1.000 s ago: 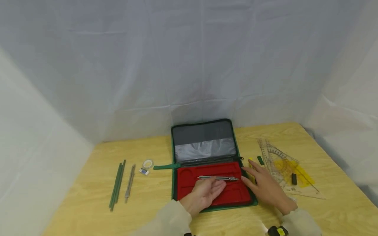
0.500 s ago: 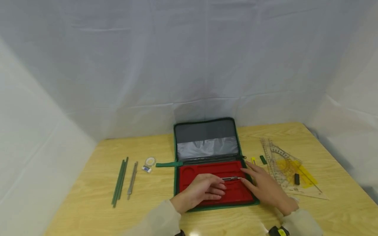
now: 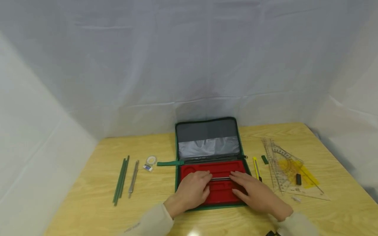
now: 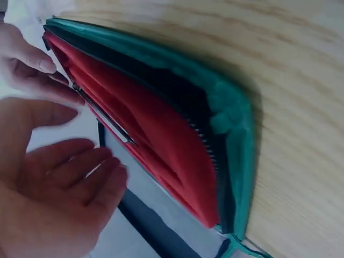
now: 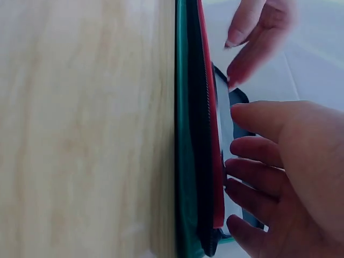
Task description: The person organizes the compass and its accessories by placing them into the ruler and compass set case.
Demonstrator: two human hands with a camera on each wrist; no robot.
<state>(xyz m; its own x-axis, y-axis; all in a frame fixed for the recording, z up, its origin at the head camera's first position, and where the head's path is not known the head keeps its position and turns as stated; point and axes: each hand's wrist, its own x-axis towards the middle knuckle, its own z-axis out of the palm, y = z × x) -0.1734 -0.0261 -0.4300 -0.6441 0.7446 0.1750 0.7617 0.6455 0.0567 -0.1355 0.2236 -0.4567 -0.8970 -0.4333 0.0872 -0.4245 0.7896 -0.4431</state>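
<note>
Hands (image 3: pixel 195 190) (image 3: pixel 254 193) lie flat, fingers straight, on the compass (image 3: pixel 220 178); only head view shows the rulers (image 3: pixel 283 167)

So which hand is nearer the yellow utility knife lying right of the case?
Right hand: just left of the yellow utility knife. Left hand lies farther, across the red tray.

Looks like a staged recording booth, not a lived-in room: white fabric sheets (image 3: pixel 189 59) hung as backdrop on three sides, seams and creases visible, closing in a single light wood-grain table (image 3: pixel 88 209). Only drafting gear laid out: open green zip case (image 3: pixel 208 137) at 12 o'clock, clear set squares (image 3: pixel 283 164) at 3, green rods (image 3: pixel 120 180) at 9. No furniture or wall fittings visible.
</note>
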